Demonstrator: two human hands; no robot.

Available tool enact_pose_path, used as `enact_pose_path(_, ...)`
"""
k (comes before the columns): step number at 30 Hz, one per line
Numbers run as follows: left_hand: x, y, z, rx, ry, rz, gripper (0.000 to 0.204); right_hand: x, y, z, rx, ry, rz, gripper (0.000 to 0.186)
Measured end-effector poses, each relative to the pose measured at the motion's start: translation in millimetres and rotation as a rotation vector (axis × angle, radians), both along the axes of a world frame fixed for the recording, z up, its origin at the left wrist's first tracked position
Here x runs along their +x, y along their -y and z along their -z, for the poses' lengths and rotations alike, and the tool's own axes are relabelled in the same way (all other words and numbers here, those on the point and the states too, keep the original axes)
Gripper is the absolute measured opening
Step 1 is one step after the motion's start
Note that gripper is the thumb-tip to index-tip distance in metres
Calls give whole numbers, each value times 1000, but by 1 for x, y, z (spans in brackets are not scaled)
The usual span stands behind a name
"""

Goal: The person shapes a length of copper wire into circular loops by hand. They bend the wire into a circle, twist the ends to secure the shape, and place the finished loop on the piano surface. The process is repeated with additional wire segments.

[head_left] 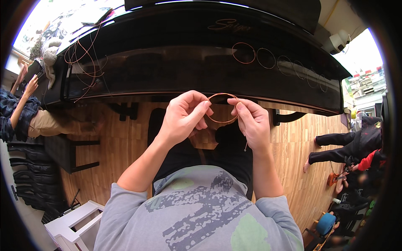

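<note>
A coiled copper-coloured guitar string is held up in front of me, over my lap and near the piano's front edge. My left hand pinches the left side of the ring between thumb and fingers. On the opposite side, my right hand has its thumb and fingers closed on the coil. One end of the string dangles below the right hand, with a small ball at its tip.
Several coiled strings lie in a row at right on the black piano. Loose, tangled strings spread at its left. People sit or stand at both sides. A black bench and white furniture are at left.
</note>
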State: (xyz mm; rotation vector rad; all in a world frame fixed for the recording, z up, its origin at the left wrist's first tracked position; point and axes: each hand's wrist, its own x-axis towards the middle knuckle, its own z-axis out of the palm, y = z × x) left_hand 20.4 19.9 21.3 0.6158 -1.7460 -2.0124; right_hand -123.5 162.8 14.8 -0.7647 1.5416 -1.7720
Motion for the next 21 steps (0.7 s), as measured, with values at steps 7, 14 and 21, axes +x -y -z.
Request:
enact_pose_path(7,-3,5,3,-253,-62,-140,12,-10,-9,-10,94,108,-194,20)
enact_pose_path(14,-4,3,2,-94,-99,-76,15,-9,-8,-9,72,-19,-117,16)
enact_pose_path(21,-5,4,0,33,-102,-12,15,-5,-6,0,12,-131,-46,15)
